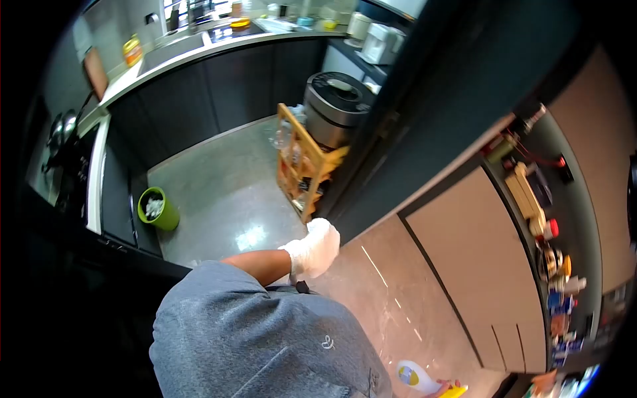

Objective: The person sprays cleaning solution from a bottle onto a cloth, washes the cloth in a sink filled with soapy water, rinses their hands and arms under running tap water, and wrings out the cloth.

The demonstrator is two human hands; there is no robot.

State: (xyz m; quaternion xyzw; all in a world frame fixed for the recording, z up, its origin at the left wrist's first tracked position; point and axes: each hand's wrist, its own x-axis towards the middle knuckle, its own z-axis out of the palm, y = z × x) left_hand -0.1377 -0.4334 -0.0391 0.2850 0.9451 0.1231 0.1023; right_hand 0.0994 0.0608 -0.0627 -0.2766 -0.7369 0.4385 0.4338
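Observation:
My left hand (312, 257) is near the foot of the dark door panel (424, 159). A bright white cloth (320, 242) covers it from the wrist on, hiding the fingers, which look closed in it. At the bottom edge, my right hand (448, 385) grips a spray bottle (413, 376) around its neck. The bottle is whitish with a yellow label, tilted, with a yellow spray head (454, 393); the frame cuts off part of this hand.
Beyond the doorway are a wooden rack (302, 162), a silver-and-black round appliance (337, 106), a green bin (159, 209) and a sink (172, 53). To the right, a beige cabinet (471, 265) stands below a shelf crowded with bottles and jars.

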